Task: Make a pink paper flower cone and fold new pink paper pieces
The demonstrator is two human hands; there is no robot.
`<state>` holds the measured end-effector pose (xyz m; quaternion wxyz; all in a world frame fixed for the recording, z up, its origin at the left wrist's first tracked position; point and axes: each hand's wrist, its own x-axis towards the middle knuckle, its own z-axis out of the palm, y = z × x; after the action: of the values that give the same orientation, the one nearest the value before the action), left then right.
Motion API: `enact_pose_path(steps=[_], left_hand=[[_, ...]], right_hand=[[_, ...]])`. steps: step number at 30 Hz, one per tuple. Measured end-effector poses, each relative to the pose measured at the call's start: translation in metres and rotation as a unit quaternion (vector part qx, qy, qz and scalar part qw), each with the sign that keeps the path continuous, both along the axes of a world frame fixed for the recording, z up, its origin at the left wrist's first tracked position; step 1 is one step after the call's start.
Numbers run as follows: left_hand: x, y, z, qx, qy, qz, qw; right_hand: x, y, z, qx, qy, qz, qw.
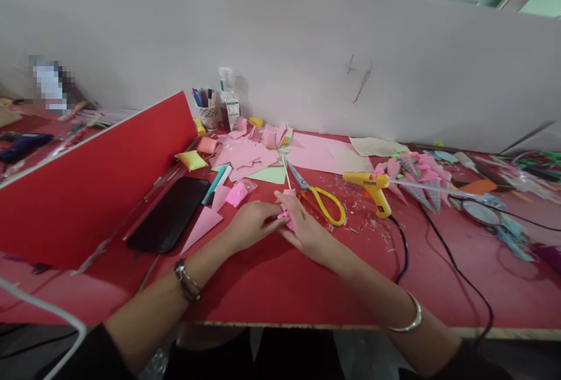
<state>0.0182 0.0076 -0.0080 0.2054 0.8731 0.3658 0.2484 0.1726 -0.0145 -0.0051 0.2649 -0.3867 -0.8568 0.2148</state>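
Note:
Together, my left hand and my right hand close around a small pink piece above the red tabletop. Fingers hide most of it, so its exact shape and material cannot be made out. A thin pale stick points away from the fingertips. Just beyond my right hand lie scissors with yellow handles. To the left of my left hand are a bright pink packet, a pink paper cone and a teal marker.
A yellow glue gun with a black cord lies right, near a pile of decorated cones. A black phone rests left beside an upright red board. Pink paper, a pen cup and a bottle stand behind.

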Motion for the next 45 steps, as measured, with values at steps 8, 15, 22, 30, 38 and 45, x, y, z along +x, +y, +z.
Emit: enact_pose_path(steps=[8,15,22,30,38,45], left_hand=[[-0.003,-0.003,0.006,0.014,-0.083,0.025,0.996],[-0.001,-0.004,0.005,-0.076,-0.029,0.063,0.995],[-0.001,-0.002,0.008,-0.244,-0.213,-0.018,0.946],[-0.012,0.014,0.018,-0.284,-0.551,0.152,0.770],[-0.012,0.010,0.016,-0.403,-0.522,0.087,0.746],[-0.009,0.008,0.011,-0.411,-0.506,0.105,0.751]], right_hand=[[0.003,0.003,0.007,0.005,0.050,-0.063,0.997],[-0.001,-0.004,0.004,-0.088,-0.017,-0.041,0.995],[-0.005,-0.008,0.008,-0.110,0.126,-0.061,0.984],[0.008,0.012,0.005,-0.143,0.329,-0.175,0.917],[0.006,0.012,0.005,-0.242,0.285,-0.162,0.913],[0.003,0.012,0.006,-0.311,0.400,-0.120,0.854]])
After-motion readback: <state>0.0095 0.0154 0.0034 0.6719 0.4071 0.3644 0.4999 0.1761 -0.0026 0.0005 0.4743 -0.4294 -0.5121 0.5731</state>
